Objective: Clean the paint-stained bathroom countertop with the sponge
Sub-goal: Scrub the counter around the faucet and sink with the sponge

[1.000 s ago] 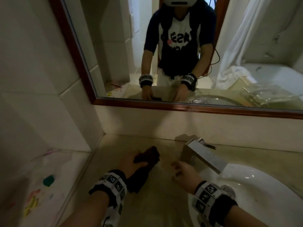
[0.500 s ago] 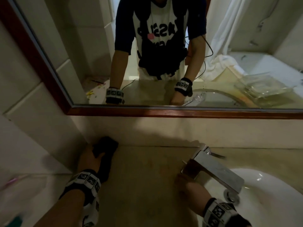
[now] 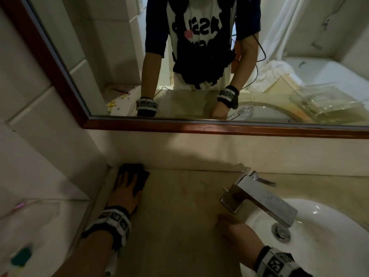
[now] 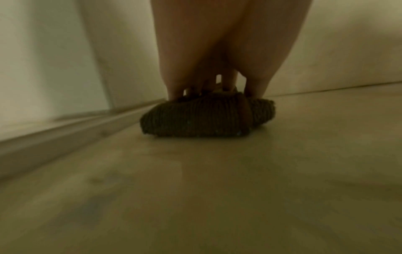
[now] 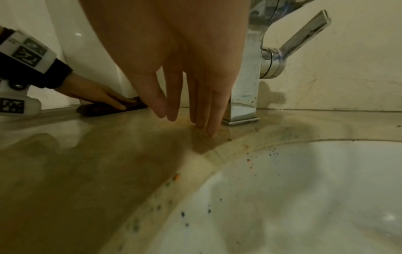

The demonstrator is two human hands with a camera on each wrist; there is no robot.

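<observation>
A dark sponge (image 3: 143,176) (image 4: 202,118) (image 5: 97,110) lies in the back left corner of the beige countertop (image 3: 179,226), against the wall. My left hand (image 3: 125,179) (image 4: 213,86) (image 5: 102,97) presses flat on top of it with straight fingers. My right hand (image 3: 229,224) (image 5: 187,116) rests with straight fingers on the counter, its tips touching the surface just in front of the faucet base. A faint reddish stain (image 3: 185,188) shows mid-counter. Coloured paint specks (image 5: 177,177) dot the sink rim.
A chrome faucet (image 3: 259,200) (image 5: 245,86) stands right of centre over the white sink (image 3: 329,246) (image 5: 304,197). A wood-framed mirror (image 3: 199,126) hangs above the backsplash. At the lower left is a white surface with paint blobs (image 3: 20,254).
My left hand has slid the sponge from the middle of the counter into the back left corner. My right hand has drawn back from the faucet toward the front.
</observation>
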